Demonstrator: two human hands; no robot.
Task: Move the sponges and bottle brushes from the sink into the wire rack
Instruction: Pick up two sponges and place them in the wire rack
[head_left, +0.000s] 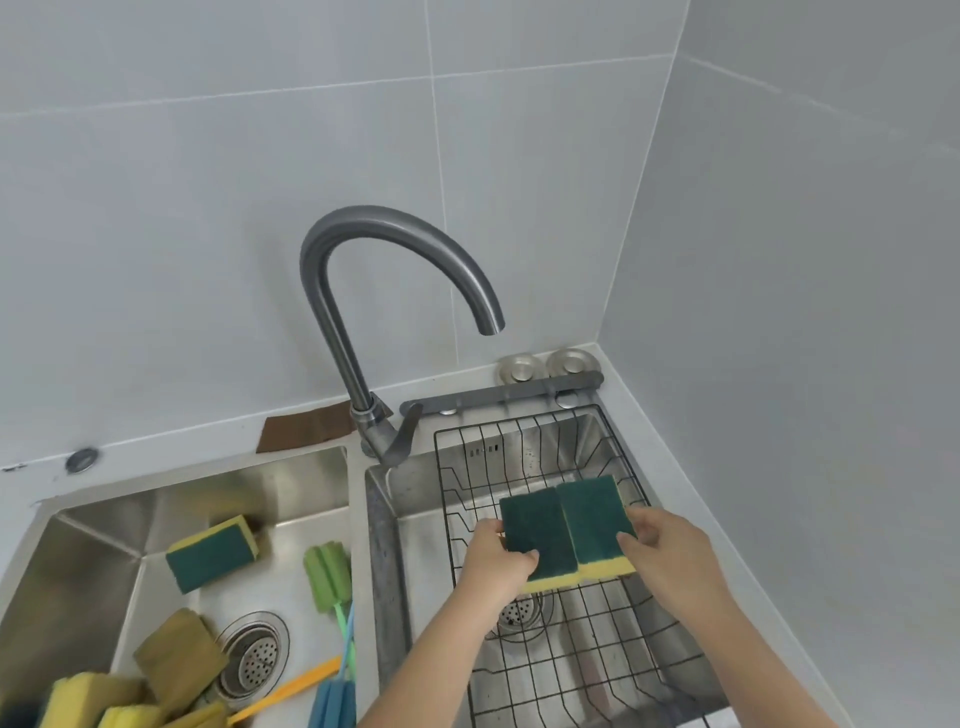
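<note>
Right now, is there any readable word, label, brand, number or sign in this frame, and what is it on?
None can be read.
Right basin back wall: a few small dark marks near the top, behind the wire rack; they may be slots rather than print, too small to tell.
Sponges held by the left hand and right hand, faucet, wall tiles: no print visible.
</note>
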